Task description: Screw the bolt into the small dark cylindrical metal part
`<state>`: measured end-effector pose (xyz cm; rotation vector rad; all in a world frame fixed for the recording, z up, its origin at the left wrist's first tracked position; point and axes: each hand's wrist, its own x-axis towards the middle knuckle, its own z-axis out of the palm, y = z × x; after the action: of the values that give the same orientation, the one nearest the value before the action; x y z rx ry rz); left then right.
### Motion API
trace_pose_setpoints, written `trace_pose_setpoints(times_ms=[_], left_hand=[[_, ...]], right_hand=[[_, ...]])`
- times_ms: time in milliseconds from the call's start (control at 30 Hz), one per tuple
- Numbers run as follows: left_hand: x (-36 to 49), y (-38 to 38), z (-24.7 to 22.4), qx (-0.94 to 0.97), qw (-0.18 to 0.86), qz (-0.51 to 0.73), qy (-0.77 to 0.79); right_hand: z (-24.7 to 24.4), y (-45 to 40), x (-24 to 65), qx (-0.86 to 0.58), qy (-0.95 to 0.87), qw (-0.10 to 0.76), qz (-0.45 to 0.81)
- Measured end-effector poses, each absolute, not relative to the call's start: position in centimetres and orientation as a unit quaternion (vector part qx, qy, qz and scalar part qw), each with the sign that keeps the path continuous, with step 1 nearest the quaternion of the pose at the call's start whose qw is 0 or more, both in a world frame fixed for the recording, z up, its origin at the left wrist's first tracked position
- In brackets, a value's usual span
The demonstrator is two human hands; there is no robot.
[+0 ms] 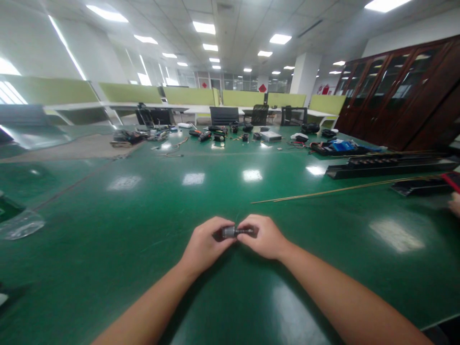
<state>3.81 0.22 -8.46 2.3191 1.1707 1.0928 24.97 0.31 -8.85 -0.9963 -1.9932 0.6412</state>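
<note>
Just above the green table, my left hand (207,242) is closed around a small grey cylinder (229,232), which lies sideways between thumb and fingers. A thin dark shaft (244,231) points right from the cylinder, and my right hand (264,235) pinches it between thumb and fingers. The two hands nearly meet at the fingertips. What kind of part this is cannot be made out, since fingers cover its ends.
Long thin brass-coloured rods (309,195) lie at right, before black metal channels (381,170). Power tools (204,136) and small parts line the far side of the green table (161,191). A clear plastic bag (23,225) sits left. Another person's hand (455,203) shows at the right edge.
</note>
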Motion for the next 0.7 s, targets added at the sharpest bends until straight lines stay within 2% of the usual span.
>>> trace_pose_setpoints(times_ms=[700], left_hand=[[4.04,-0.17,-8.13,0.807,0.157,0.394,0.41]], right_hand=[[-8.62,0.25,24.81,-0.409,-0.791,0.38,0.25]])
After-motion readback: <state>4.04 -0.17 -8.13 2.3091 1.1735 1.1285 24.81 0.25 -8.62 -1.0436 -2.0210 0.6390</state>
